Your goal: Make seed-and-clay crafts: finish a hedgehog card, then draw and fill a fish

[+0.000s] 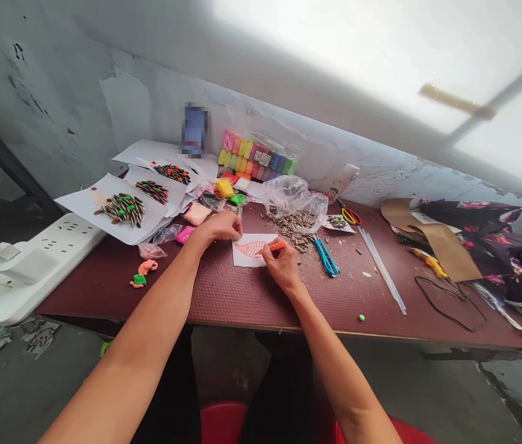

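A small white card (241, 261) lies on the table, bearing an orange drawing of a curved, leaf-like shape with small marks inside it. My right hand (283, 266) grips an orange marker (278, 246), its tip hidden or too small to make out at the drawing's right side. At the card's upper left corner, the curled fingers of my left hand (226, 227) are closed and hold the card's edge. Behind my right hand is a heap of sunflower seeds (294, 227), partly in a clear plastic bag (288, 192).
A blue utility knife (326, 256), yellow-and-red scissors (350, 214) and clear glue sticks (383, 271) lie to the right, before a yellow glue gun (435, 266). Seed-covered hedgehog pictures (124, 209) and colored clay packs (258, 157) stand behind. A white power strip (34, 265) sits left.
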### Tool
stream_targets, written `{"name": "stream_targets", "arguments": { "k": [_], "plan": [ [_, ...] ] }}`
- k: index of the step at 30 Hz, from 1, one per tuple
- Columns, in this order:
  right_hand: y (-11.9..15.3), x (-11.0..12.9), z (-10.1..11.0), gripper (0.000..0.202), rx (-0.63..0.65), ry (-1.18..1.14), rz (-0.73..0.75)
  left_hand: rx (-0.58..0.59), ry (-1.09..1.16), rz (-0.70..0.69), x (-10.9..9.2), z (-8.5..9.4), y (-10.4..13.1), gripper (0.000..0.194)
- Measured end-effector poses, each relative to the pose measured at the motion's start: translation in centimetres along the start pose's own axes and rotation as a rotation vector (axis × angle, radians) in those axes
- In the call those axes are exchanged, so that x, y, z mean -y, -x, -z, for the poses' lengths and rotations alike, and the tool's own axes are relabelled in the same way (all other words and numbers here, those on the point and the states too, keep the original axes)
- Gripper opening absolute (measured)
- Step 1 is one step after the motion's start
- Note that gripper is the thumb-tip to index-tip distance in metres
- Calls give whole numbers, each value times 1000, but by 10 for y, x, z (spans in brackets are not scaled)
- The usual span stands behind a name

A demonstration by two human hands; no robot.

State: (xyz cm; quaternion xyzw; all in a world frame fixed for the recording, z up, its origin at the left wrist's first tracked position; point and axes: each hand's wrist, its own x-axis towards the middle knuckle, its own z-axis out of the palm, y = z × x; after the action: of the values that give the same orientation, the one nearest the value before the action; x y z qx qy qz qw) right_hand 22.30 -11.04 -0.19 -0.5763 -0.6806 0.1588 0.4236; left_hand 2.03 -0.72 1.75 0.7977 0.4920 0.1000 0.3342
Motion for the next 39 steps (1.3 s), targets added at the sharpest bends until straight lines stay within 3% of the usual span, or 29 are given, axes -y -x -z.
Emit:
{"name": "stream_targets", "arguments": {
  "k": [33, 39],
  "plan": [
    [0, 6, 1, 21, 29, -64, -46, 0, 5, -6, 1, -1, -1, 31],
    [-4, -2, 9, 22, -141, -26, -88, 9, 5, -17, 5, -2, -4, 30]
  ]
}}
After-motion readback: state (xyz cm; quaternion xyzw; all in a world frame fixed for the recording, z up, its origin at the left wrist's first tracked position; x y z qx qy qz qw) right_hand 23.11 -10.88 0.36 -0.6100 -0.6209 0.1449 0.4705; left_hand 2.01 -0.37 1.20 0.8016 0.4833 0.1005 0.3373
